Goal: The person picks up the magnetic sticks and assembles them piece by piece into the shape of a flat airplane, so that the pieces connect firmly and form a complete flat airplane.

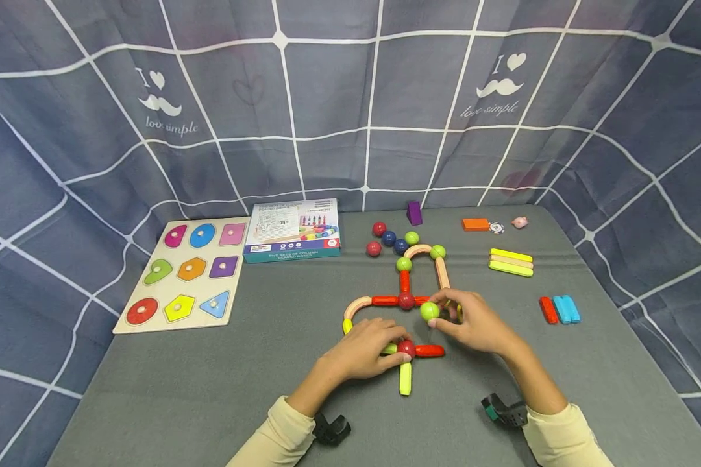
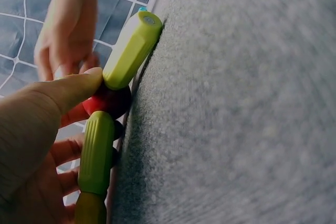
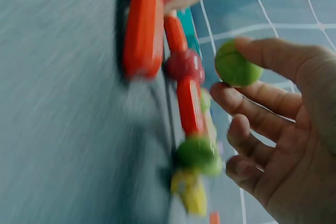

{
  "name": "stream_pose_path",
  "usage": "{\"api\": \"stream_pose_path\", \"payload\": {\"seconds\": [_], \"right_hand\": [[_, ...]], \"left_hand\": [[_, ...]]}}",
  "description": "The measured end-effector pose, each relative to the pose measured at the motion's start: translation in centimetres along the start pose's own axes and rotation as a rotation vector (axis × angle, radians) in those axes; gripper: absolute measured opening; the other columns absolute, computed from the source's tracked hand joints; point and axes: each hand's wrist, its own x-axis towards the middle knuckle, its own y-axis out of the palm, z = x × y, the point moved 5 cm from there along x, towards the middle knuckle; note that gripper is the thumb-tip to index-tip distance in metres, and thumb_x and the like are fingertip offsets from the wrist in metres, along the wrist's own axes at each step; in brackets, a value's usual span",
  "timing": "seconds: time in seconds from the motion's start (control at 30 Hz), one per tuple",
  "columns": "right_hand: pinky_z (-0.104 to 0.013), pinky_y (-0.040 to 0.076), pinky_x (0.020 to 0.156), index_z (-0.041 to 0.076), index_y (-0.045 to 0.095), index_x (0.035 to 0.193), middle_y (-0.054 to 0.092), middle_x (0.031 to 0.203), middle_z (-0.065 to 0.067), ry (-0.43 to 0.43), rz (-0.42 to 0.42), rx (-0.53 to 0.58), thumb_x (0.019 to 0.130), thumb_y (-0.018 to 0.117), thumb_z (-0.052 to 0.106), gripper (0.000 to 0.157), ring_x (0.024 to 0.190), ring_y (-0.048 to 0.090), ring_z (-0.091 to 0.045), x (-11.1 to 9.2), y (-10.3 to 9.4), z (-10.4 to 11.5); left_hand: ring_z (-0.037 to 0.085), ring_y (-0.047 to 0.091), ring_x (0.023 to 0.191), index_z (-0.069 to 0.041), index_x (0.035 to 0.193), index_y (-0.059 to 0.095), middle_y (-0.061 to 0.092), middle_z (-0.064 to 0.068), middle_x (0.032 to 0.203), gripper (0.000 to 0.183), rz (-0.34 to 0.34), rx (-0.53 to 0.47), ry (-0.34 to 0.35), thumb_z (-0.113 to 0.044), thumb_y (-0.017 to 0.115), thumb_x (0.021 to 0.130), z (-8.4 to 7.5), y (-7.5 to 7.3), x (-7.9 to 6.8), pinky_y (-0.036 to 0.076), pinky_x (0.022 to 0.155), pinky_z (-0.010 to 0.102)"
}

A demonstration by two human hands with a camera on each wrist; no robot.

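Note:
Between thumb and fingertips, my right hand (image 1: 473,322) pinches a light green ball (image 3: 236,64), above the table in the right wrist view. My left hand (image 1: 363,350) holds a dark red ball (image 2: 109,102), its thumb on one side and fingers on the other. From that ball a red stick (image 1: 430,351) sticks out to the right and a yellow-green stick (image 1: 405,379) toward me. Another yellow-green stick (image 2: 96,153) joins it, partly covered by the left hand in the head view. Beyond the hands, a second red ball (image 1: 405,301) links red sticks, with a curved wooden piece (image 1: 359,305) at the left.
Several loose red, blue and green balls (image 1: 378,229) lie behind the linked pieces. A puzzle board (image 1: 233,318) and a toy box (image 1: 292,254) are at the left. Yellow and wooden sticks (image 1: 511,263), blue sticks (image 1: 566,309) and an orange block (image 1: 476,224) lie at the right.

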Motion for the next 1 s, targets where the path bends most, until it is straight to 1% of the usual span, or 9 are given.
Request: {"api": "stream_pose_path", "payload": {"seconds": [0.13,0.27,0.43,0.63,0.77,0.83,0.87,0.93,1.0], "right_hand": [[-0.024,0.039,0.051,0.021,0.064,0.101,0.056,0.073,0.006,0.031,0.033,0.017,0.079,0.078,0.028,0.027,0.059,0.049,-0.010,-2.7,-0.6,-1.4],[-0.024,0.040,0.051,0.021,0.064,0.101,0.059,0.077,0.007,0.068,0.073,0.020,0.079,0.079,0.028,0.028,0.060,0.050,-0.009,-4.4,-0.5,-2.5],[-0.024,0.042,0.055,0.022,0.064,0.099,0.060,0.078,0.006,0.081,0.110,0.051,0.079,0.078,0.028,0.025,0.063,0.052,-0.009,-5.3,0.1,-3.0],[-0.024,0.043,0.055,0.019,0.063,0.099,0.058,0.076,0.004,0.090,0.130,0.072,0.080,0.078,0.027,0.026,0.061,0.050,-0.008,-5.5,0.6,-3.2],[-0.022,0.037,0.051,0.017,0.063,0.104,0.053,0.070,0.002,0.102,0.083,0.046,0.078,0.079,0.032,0.033,0.055,0.043,-0.005,-5.4,0.5,-2.5],[-0.021,0.034,0.049,0.017,0.063,0.105,0.050,0.066,0.002,0.081,0.066,0.057,0.078,0.079,0.033,0.035,0.052,0.038,-0.003,-5.3,0.6,-1.5],[-0.020,0.033,0.048,0.017,0.064,0.106,0.049,0.065,0.003,0.058,0.075,0.080,0.079,0.078,0.033,0.034,0.052,0.037,-0.002,-5.3,0.8,-0.9],[-0.020,0.034,0.046,0.016,0.065,0.107,0.051,0.066,0.005,-0.010,0.140,0.152,0.082,0.076,0.029,0.031,0.051,0.038,-0.001,-5.2,1.5,0.7],[-0.021,0.037,0.046,0.014,0.065,0.111,0.055,0.069,0.006,-0.069,0.264,0.242,0.086,0.072,0.025,0.029,0.053,0.042,-0.001,-5.2,2.7,2.3]], "left_hand": [[0.004,0.054,0.094,-0.025,0.112,0.064,0.059,-0.015,0.101,0.027,-0.004,-0.021,-0.009,-0.044,0.055,0.094,0.2,0.0,-0.1,0.042,0.081,0.029],[0.003,0.053,0.095,-0.025,0.112,0.063,0.058,-0.016,0.102,0.027,-0.016,-0.046,-0.016,-0.044,0.055,0.094,0.4,0.1,-0.1,0.042,0.083,0.029],[0.003,0.053,0.095,-0.026,0.112,0.062,0.057,-0.017,0.102,0.028,-0.026,-0.050,-0.014,-0.046,0.054,0.094,0.4,0.2,0.0,0.043,0.082,0.030],[0.003,0.053,0.097,-0.026,0.114,0.062,0.058,-0.016,0.104,0.030,-0.026,-0.042,-0.020,-0.046,0.054,0.094,0.4,0.3,0.1,0.042,0.085,0.031],[0.003,0.053,0.098,-0.026,0.114,0.062,0.059,-0.016,0.104,0.030,-0.026,-0.036,-0.026,-0.046,0.054,0.094,0.3,0.2,0.1,0.042,0.084,0.031],[0.004,0.054,0.098,-0.026,0.114,0.062,0.059,-0.015,0.104,0.029,-0.028,-0.033,-0.023,-0.046,0.054,0.094,0.2,0.2,0.1,0.042,0.084,0.031],[0.004,0.054,0.098,-0.026,0.114,0.062,0.059,-0.015,0.104,0.029,-0.029,-0.032,-0.021,-0.046,0.054,0.094,0.2,0.2,0.1,0.042,0.083,0.031],[0.004,0.054,0.097,-0.025,0.114,0.062,0.059,-0.015,0.103,0.030,-0.031,-0.031,-0.015,-0.046,0.054,0.094,0.2,0.2,0.1,0.042,0.083,0.031],[0.004,0.055,0.096,-0.025,0.114,0.062,0.059,-0.014,0.102,0.030,-0.035,-0.030,-0.011,-0.045,0.054,0.094,0.3,0.2,0.1,0.043,0.083,0.030]]}}
